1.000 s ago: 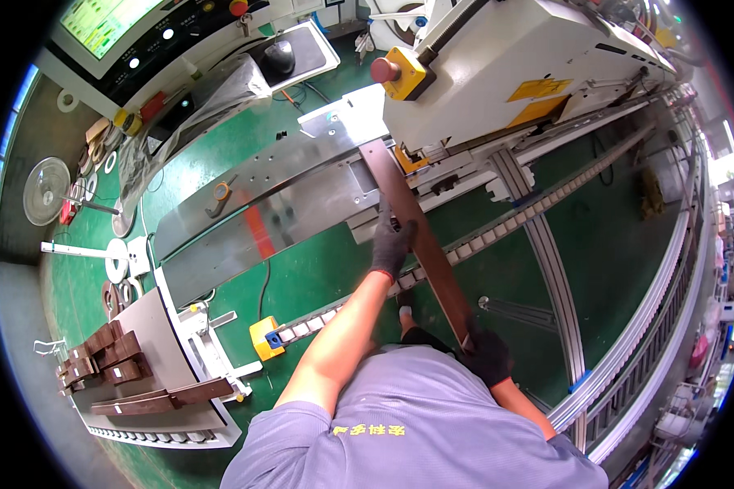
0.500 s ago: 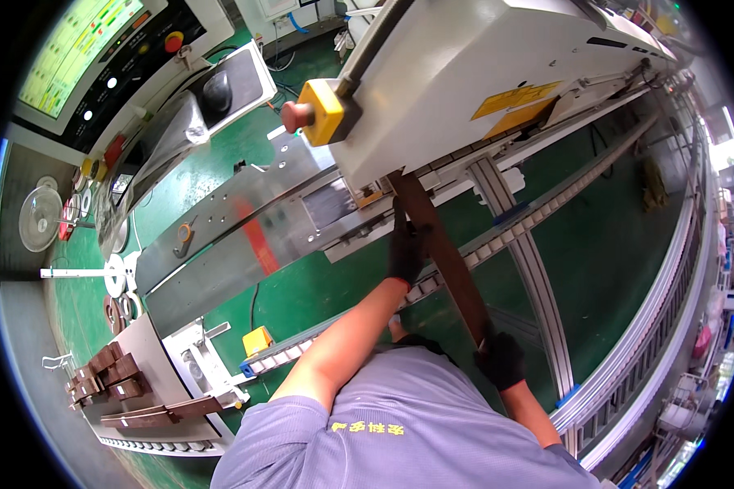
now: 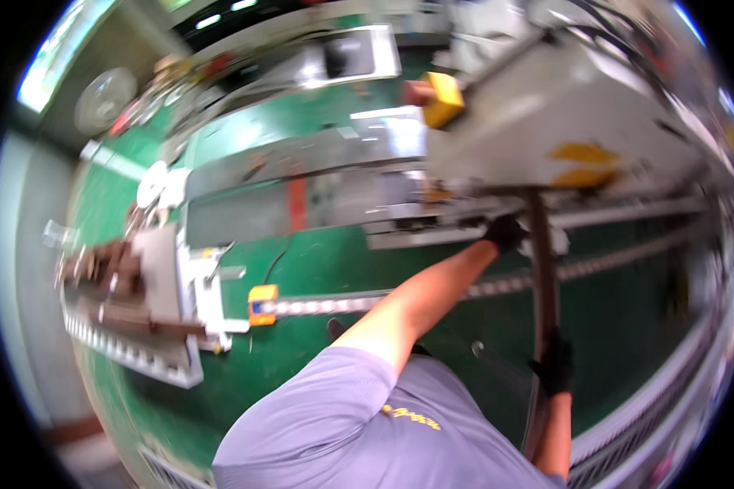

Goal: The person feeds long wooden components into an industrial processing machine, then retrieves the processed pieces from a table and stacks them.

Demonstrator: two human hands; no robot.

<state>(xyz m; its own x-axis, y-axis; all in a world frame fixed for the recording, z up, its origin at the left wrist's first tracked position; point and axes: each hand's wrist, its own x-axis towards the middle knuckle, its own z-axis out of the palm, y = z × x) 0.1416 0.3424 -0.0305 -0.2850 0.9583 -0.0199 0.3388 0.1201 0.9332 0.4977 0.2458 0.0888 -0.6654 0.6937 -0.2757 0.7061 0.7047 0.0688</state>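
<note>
A: Where does the long, narrow, dark brown board (image 3: 543, 285) lie?

B: Ahead of a worker in a grey-purple shirt (image 3: 326, 432), it reaches from the lower edge of a bulky, pale grey machine housing (image 3: 514, 138) back toward the worker's right side. Blur hides whether its far end passes beneath the housing.

A: And the grip?

B: The black-gloved right hand (image 3: 554, 367) appears to grasp the board along its nearer stretch. The black-gloved left hand (image 3: 507, 233) is at the left edge, close to the housing; whether its fingers are closed, one cannot tell.

A: Why so far apart?

B: Presumably for control: one hand bears the near length while the other guides the far part, so a slender piece does not swing or sag.

A: What crowds the spot?

B: A pale, segmented roller rail (image 3: 326, 306) crosses below the board, ending left in a yellow-orange block (image 3: 263, 310). The housing limits room ahead, with a yellow box bearing a red button (image 3: 444, 102) at its corner. Left of it stretches a grey metal surface (image 3: 240, 213) striped red; farther left, brown flat pieces (image 3: 124, 273) are heaped.
</note>
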